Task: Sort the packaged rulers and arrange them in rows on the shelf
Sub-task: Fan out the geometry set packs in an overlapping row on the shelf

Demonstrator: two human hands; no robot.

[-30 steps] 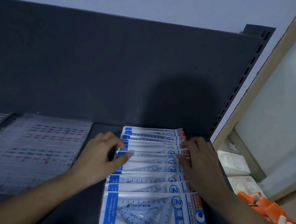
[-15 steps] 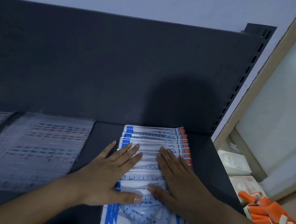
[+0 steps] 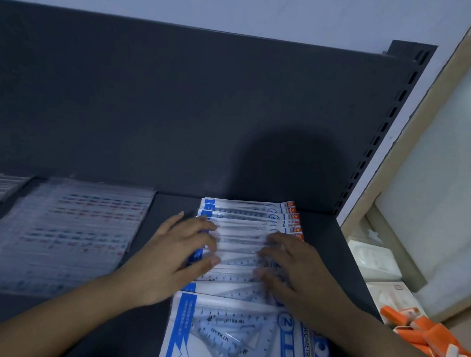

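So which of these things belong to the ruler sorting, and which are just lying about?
Job: overlapping set-square packs, left hand and right hand resting on them, dark shelf.
Lying about: orange items, white boxes; blurred clear packets, unclear.

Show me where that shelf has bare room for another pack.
Two bare shelf strips: between the clear packs and the ruler row, and between that row and the shelf's right edge. Crowded: the row under the left hand and right hand.
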